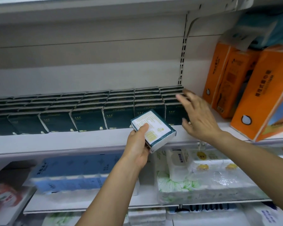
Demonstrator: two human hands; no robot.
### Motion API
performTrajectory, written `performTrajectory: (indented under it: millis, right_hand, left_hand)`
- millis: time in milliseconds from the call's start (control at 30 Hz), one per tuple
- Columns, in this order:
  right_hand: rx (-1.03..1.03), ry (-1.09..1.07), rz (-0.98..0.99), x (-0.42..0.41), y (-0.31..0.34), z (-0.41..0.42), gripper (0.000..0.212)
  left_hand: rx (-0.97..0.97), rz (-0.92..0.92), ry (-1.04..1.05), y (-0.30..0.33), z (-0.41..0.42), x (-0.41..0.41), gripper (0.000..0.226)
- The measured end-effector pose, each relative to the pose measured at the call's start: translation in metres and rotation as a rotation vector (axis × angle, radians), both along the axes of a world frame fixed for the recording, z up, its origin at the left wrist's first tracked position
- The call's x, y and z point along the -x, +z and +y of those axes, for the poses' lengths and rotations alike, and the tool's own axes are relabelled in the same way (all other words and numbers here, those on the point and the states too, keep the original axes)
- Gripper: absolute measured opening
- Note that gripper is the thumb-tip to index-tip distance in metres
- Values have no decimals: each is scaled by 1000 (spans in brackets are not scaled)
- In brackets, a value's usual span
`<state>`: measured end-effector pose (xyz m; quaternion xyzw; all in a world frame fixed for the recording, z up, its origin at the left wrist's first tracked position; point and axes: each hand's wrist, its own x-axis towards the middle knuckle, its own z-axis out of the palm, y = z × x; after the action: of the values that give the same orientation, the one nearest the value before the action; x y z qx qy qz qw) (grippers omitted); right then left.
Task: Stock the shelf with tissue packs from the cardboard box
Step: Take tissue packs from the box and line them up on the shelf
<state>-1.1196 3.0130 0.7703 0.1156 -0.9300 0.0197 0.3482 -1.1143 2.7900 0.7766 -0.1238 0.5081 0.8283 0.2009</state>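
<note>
1. Dark green film wraps the tissue pack [153, 130] I hold in my left hand [138, 148]; its upturned face is a white printed label with small yellow panels, and the block is flat, rectangular and soft-edged.
2. My left thumb lies across the label's near corner and my fingers curl under the pack, so it is clamped in that hand, tilted, just in front of the shelf [82, 141] edge.
3. My right hand [197, 115] is spread, fingers straight and apart, holding nothing; it hovers at the right end of the shelved packs [88, 110], its fingertips blurred.
4. Those packs stand upright in tight rows, glossy dark green faces forward with white folded sides, filling the back of the smooth pale metal shelf.
5. To the right lean tall orange packs [245, 85], shiny plastic with printed characters.
6. On the shelf below lie a blue plastic-wrapped bundle [75, 173] and a clear-wrapped white bundle [203, 181] with green flower print.
</note>
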Motion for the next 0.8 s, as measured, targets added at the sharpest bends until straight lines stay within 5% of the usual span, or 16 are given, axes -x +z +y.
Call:
performTrajectory:
  millis: [100,233,333,500,600,800]
  right_hand:
    - [-231,238,-55,-21,-3,-9,97]
    - [-154,344,-55,-44,-12,-31,77]
    - [177,327,-35,-61,-7,-44,59]
    - [1292,255,-259,-81,18,-56,34]
    - [1460,249,-274,-85,21,-51,23]
    - [1455,218,-357,-89,15,-41,23]
  left_hand:
    - [16,31,39,2,3,-8,33]
    - [-5,94,36,8,6,-27,37]
    - [22,135,-8,12,5,-39,40]
    - [116,172,30,13,-1,-44,39]
    - [119,213,-13,15,-1,-48,22]
    - [143,337,-68,10,6,-51,30]
